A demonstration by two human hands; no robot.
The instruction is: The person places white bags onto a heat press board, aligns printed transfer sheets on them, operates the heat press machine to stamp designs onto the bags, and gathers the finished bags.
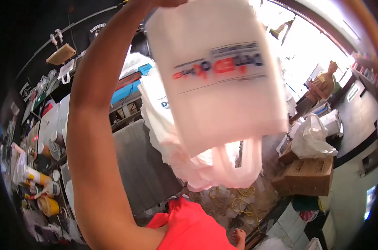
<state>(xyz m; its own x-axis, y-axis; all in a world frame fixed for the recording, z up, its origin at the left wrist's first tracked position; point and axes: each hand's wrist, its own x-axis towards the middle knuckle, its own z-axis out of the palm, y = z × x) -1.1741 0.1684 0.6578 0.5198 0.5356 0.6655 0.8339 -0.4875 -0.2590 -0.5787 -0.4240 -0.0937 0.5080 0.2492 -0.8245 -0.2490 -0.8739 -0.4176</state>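
Observation:
My left arm reaches up across the view, and my left hand (172, 2), cut off by the top edge, grips a white printed bag (226, 100). The bag hangs in front of my head with its red and blue lettering upside down, slightly blurred. Behind and below it is a thick bunch of similar white bags (155, 112), some with loop handles (247, 166); what supports them is hidden. Low on the right, beside my red shirt, my right hand (239, 236) has curled fingers, and nothing shows in it.
A dark grey flat panel (143, 166) stands below the bags. Cardboard boxes (307, 177) with a white plastic bag (314, 137) on top are at right. Yellow cord (241, 204) lies on the littered floor. Tubs (47, 205) crowd the left shelves. Another person (320, 85) stands at far right.

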